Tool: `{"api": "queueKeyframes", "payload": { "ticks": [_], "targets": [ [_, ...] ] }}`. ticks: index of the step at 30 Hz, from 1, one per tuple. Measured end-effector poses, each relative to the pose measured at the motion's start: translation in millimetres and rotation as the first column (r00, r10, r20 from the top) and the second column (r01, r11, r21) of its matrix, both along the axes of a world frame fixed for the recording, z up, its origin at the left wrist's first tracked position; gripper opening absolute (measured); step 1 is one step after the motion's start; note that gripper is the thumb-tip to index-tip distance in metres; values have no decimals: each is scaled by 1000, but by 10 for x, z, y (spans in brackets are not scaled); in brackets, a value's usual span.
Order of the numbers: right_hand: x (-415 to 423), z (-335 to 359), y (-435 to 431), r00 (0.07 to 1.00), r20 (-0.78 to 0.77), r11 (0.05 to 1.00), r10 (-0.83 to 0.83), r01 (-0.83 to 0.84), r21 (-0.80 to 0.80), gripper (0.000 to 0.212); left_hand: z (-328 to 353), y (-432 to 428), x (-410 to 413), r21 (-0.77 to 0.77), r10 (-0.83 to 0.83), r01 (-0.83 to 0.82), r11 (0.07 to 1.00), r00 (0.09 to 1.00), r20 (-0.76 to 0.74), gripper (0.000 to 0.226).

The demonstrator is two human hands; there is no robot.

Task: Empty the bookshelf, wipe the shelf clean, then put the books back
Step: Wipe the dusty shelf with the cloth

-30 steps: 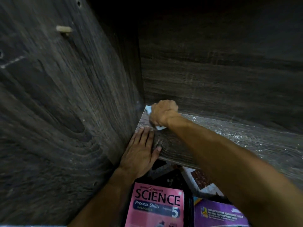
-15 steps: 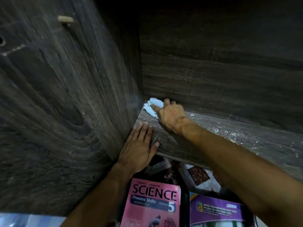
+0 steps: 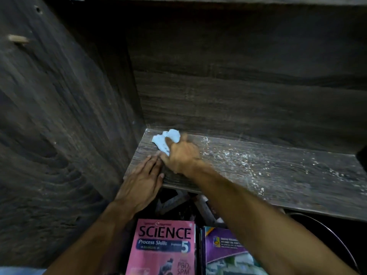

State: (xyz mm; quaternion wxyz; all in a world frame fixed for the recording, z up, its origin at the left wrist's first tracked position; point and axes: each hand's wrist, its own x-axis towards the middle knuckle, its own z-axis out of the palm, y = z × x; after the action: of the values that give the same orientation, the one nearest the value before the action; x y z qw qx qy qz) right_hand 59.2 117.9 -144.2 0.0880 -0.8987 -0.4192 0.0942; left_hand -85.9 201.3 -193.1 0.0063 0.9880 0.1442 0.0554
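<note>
Dusty shelf (image 3: 258, 171) runs left to right; my right hand (image 3: 182, 157) bunches the cloth (image 3: 164, 139) far-left, left hand (image 3: 141, 181) pressed flat, fingers together.

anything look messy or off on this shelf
White specks and dusty streaks lie scattered across the dark wood-grain shelf board, right of the right hand gripping the crumpled pale blue cloth; that stretch looks not yet wiped.
</note>
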Motion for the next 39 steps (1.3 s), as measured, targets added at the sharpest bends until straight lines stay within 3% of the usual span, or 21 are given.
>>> {"api": "queueKeyframes", "payload": {
  "ticks": [2, 8, 13, 17, 20, 24, 27, 29, 31, 39],
  "targets": [
    [74, -82, -50, 999, 23, 1000, -27, 27, -7, 65, 11, -12, 16, -21, -14, 14, 1000, 1000, -4, 62],
    [538, -151, -829, 953, 195, 971, -232, 240, -20, 51, -8, -131, 107, -25, -21, 22, 999, 1000, 3, 69],
    [119, -71, -572, 978, 105, 981, -182, 174, 80, 52, -6, -284, 237, -45, -46, 46, 998, 999, 1, 72],
    [-50, -207, -340, 990, 44, 991, -131, 130, 21, 53, -8, -297, 225, -61, -49, 49, 997, 999, -2, 71],
    [188, -219, -605, 975, 119, 981, -188, 193, -29, 53, 18, -292, 231, -40, -47, 46, 998, 999, -16, 67],
    [549, -159, -1225, 912, 144, 921, -385, 390, -8, 52, 69, -328, 256, -17, -40, 39, 999, 999, -20, 65],
    [367, -99, -1148, 944, 169, 958, -285, 273, 88, 53, 85, -341, 295, -1, -23, 23, 1000, 999, -22, 66],
    [171, -135, -830, 987, 96, 988, -129, 119, 100, 55, 89, -377, 331, -1, -18, 18, 1000, 999, -40, 65],
    [83, -217, -529, 998, 18, 992, -68, 66, 103, 54, 95, -400, 358, -7, -41, 41, 999, 998, -53, 64],
    [633, -286, -784, 964, 55, 963, -262, 257, 87, 47, 64, -418, 475, -6, -74, 73, 997, 995, -62, 62]
  ]
}}
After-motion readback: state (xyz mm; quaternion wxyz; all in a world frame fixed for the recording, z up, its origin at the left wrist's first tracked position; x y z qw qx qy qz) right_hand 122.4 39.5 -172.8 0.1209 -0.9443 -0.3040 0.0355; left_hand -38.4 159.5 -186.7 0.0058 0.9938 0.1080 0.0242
